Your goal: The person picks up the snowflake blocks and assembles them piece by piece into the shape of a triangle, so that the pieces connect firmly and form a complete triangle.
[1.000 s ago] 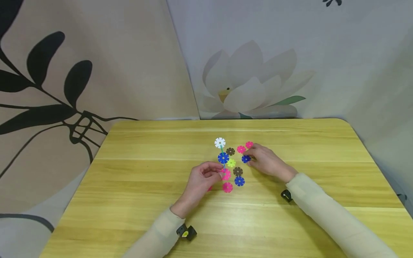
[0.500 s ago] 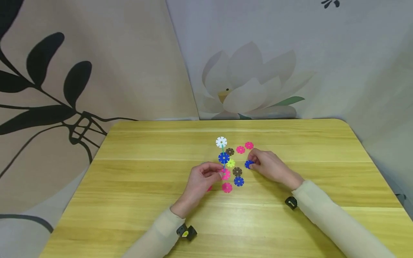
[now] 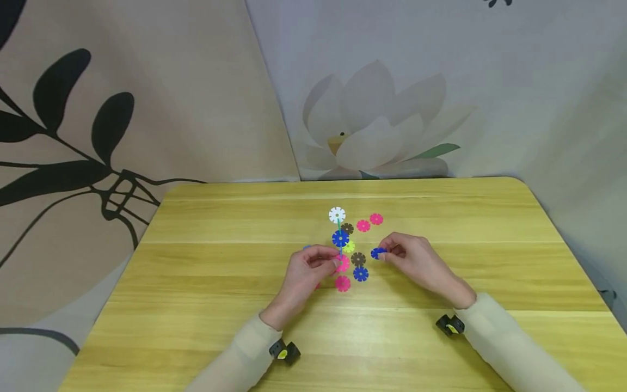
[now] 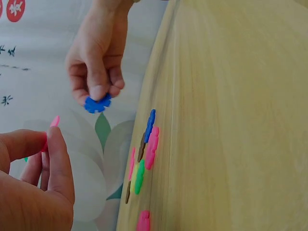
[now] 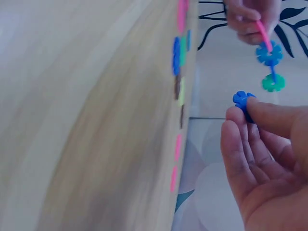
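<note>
My left hand point(image 3: 303, 275) pinches a pink snowflake disc point(image 3: 344, 263) between thumb and fingers. It belongs to a chain of slotted discs held above the table, with a blue disc point(image 3: 340, 238) in the middle and a white disc point(image 3: 336, 215) at the far end. Between these, others stand edge-on; a green disc point(image 5: 273, 83) of the chain shows in the right wrist view. To the right, my right hand point(image 3: 418, 264) pinches a single blue snowflake disc point(image 3: 377, 253) by its edge, raised and apart from the chain. The left fingers partly cover the pink disc.
Loose discs lie on the wooden table point(image 3: 196, 305): two pink discs point(image 3: 376, 219) behind, brown discs point(image 3: 358, 259), a yellow disc point(image 3: 349, 246), a blue disc point(image 3: 360, 273) and a nearer pink disc point(image 3: 343, 283). Others peek out around my left hand. A patterned wall covering point(image 3: 392, 81) borders the table's back.
My right hand has drawn back toward me from near the rear pink discs, carrying the blue disc, which has tilted flatter. My left hand and the chain have barely moved.
</note>
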`<state>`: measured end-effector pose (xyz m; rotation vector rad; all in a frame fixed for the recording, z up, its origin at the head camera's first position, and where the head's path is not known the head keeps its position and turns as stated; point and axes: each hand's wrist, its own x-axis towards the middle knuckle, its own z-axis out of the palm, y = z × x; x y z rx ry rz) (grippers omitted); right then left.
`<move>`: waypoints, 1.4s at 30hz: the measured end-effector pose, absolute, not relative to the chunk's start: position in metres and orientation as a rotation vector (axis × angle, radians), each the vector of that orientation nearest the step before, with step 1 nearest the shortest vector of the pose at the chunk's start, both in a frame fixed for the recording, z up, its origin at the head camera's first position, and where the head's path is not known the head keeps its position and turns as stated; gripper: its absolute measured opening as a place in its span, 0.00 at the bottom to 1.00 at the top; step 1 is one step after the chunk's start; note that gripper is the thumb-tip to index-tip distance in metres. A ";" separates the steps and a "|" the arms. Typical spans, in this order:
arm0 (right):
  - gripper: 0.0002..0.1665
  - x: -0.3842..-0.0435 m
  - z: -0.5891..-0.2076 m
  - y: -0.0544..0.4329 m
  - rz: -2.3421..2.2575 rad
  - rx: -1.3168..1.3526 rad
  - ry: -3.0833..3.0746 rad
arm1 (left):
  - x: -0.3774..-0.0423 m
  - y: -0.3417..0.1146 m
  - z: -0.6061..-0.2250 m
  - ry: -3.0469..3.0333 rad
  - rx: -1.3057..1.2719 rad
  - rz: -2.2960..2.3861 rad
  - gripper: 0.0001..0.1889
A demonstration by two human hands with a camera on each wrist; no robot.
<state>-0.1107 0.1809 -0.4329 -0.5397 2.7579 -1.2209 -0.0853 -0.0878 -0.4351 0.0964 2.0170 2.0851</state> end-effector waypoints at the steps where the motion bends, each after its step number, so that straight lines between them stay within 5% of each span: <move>1: 0.06 -0.109 -0.432 0.180 -1.243 -0.536 2.751 | -0.085 -0.088 -0.435 2.011 0.098 2.090 0.13; 32: 0.08 -0.084 -0.422 0.149 -1.489 -0.745 2.709 | -0.084 -0.082 -0.436 2.022 0.079 2.087 0.12; 42: 0.14 -0.085 -0.430 0.144 -1.484 -1.184 2.832 | -0.081 -0.082 -0.436 2.019 0.105 2.105 0.12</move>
